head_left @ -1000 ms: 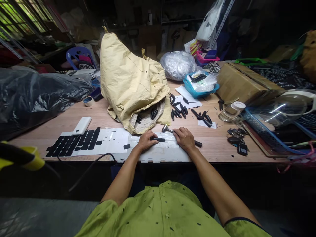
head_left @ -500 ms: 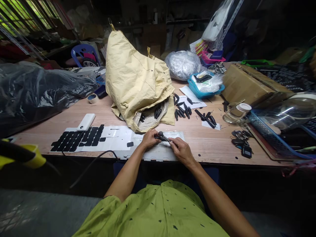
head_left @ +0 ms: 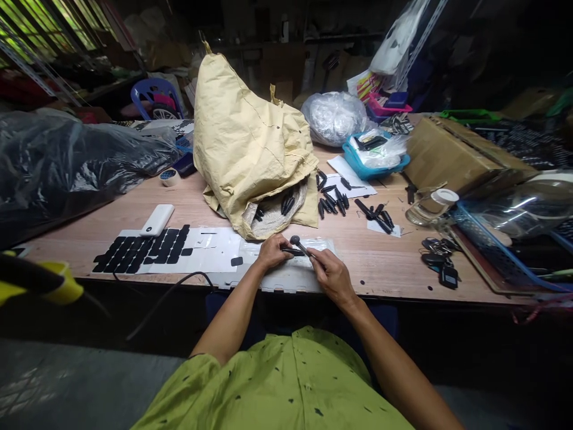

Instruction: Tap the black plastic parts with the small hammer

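Near the table's front edge, my left hand [head_left: 273, 251] is closed on a slim black piece [head_left: 293, 252], its fingers covering one end. My right hand [head_left: 331, 272] grips a thin-handled tool with a dark round head [head_left: 295, 240]; its exact kind is unclear. The round head is raised just above the black piece. Under both hands lies a pale sheet [head_left: 286, 276] with a clear plastic-looking strip. Just beyond them, a tan paper sack [head_left: 255, 143] lies with its mouth towards me, and several black pieces [head_left: 287, 205] show inside.
Several loose black pieces [head_left: 333, 200] lie right of the sack. At left are a white power bank [head_left: 156, 220], a sheet of black stickers [head_left: 129, 251] and a tape roll [head_left: 169, 177]. To the right stand a jar [head_left: 432, 206], keys [head_left: 441, 257], a blue basket [head_left: 487, 245] and a cardboard box [head_left: 447, 149].
The tool's round head has lifted slightly away from the black piece and shifted to the right. My left hand has barely moved and keeps its hold.
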Demonstrator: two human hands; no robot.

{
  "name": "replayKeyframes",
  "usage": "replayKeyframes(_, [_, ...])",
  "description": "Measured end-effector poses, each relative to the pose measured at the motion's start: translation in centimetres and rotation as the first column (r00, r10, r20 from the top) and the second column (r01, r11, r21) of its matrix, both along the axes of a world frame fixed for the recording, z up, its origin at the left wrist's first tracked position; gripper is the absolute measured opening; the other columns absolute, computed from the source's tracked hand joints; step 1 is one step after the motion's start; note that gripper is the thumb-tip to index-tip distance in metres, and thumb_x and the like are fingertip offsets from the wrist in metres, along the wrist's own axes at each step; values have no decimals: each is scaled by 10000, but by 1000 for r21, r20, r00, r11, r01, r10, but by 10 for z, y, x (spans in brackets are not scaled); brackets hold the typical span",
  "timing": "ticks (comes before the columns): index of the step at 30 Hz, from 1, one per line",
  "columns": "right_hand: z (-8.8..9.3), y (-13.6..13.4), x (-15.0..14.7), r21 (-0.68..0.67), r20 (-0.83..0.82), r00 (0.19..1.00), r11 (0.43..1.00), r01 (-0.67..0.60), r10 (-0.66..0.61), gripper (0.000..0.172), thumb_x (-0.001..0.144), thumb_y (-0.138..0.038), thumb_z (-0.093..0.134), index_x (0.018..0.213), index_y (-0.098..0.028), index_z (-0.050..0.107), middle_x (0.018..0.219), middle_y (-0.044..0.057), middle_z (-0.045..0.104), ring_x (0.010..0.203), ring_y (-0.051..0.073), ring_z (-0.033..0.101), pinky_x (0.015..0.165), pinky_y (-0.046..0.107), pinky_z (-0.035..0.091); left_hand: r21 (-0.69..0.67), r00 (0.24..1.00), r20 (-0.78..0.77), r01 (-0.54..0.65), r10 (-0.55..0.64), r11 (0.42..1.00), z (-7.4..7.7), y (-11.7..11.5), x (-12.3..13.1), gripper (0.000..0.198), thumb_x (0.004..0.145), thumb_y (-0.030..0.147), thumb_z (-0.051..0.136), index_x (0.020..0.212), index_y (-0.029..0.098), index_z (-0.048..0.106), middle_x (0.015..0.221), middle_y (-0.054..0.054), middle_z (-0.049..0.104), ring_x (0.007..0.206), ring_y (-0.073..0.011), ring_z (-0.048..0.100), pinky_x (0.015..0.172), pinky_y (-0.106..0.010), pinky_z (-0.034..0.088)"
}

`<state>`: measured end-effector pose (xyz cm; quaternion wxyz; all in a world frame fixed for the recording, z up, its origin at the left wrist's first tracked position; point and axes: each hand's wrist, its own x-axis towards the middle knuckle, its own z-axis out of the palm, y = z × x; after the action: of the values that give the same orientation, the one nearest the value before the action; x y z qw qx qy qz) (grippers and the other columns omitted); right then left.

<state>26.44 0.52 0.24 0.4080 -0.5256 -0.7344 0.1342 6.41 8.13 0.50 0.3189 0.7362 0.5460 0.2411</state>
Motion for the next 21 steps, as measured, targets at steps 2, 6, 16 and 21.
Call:
replayKeyframes(2, [-1, -2, 3, -5, 19, 1000, 1000, 7, -7, 328, 999, -299, 459, 1181, -278, 731, 897, 51, 690, 829, 182, 658, 742, 280, 525, 2, 1000, 8, -18, 18, 1000, 0, -1, 0, 190, 639, 158, 822, 807, 225, 762, 840, 12, 673, 860, -182, 611, 785, -293, 480])
replayKeyframes(6, [-6, -1, 10, -18, 50, 999, 1000, 16, -15, 309, 982, -307, 478, 1131, -277, 747, 859, 43, 689, 793, 182, 656, 708, 279, 522, -1, 1000, 16, -22, 22, 1000, 0, -2, 0, 164, 646, 169, 816, 790, 222, 759, 836, 9, 676, 867, -185, 615, 792, -296, 485])
replayKeyframes(16, [-14, 59, 51, 84, 252, 958, 989, 122, -139, 277, 957, -300, 503, 1064, -264, 756, 856, 59, 676, 813, 204, 609, 690, 299, 450, 3, 1000, 6, 8, -8, 1000, -1, -1, -3, 167, 661, 197, 803, 822, 220, 761, 854, -2, 674, 878, -201, 610, 792, -312, 489])
replayKeyframes(21, [-27, 74, 59, 134, 385, 910, 985, 112, -156, 263, 953, -273, 507, 1028, -252, 759, 839, 73, 646, 819, 214, 546, 709, 312, 392, -5, 1000, -14, 27, -27, 1000, 0, -1, -4, 153, 667, 194, 799, 813, 211, 756, 850, -5, 662, 879, -200, 602, 787, -308, 478])
